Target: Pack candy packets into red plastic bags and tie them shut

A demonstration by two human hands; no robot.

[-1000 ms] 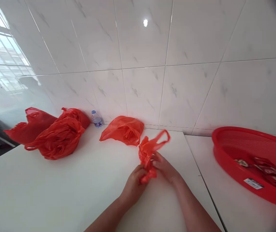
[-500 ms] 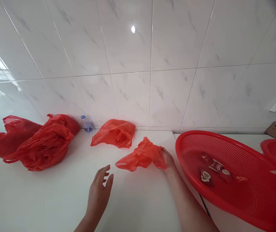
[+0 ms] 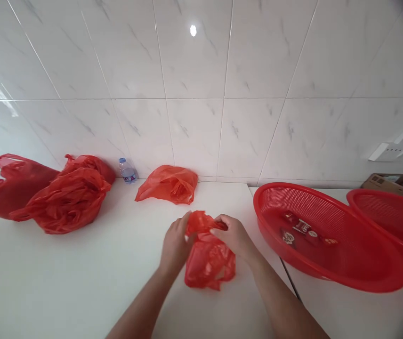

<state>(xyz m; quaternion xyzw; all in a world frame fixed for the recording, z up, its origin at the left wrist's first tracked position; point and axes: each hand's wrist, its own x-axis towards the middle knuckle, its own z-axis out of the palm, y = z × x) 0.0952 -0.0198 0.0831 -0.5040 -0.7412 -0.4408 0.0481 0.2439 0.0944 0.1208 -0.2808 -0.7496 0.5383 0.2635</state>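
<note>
A thin red plastic bag (image 3: 210,261) hangs between my two hands above the white table, its lower part drooping toward me. My left hand (image 3: 176,242) is closed on the bag's upper left edge. On the upper right edge, my right hand (image 3: 233,233) pinches the film between thumb and fingers. Just beyond them, a second red plastic bag (image 3: 168,183) lies crumpled near the wall. To the right, a large red plastic basket (image 3: 357,256) with a mesh side holds several small wrapped packets (image 3: 302,227).
Bulging red bags (image 3: 69,202) sit at the left. A small water bottle (image 3: 127,171) stands by the tiled wall. Another red basket (image 3: 392,216) and a cardboard box (image 3: 395,185) are at the far right, below a wall socket (image 3: 388,151). A seam divides the tables.
My left hand has come in from the left and taken hold of the bag. My right hand has drawn it closer, and it hangs lower. Someone's fingers at the right edge are gone.
</note>
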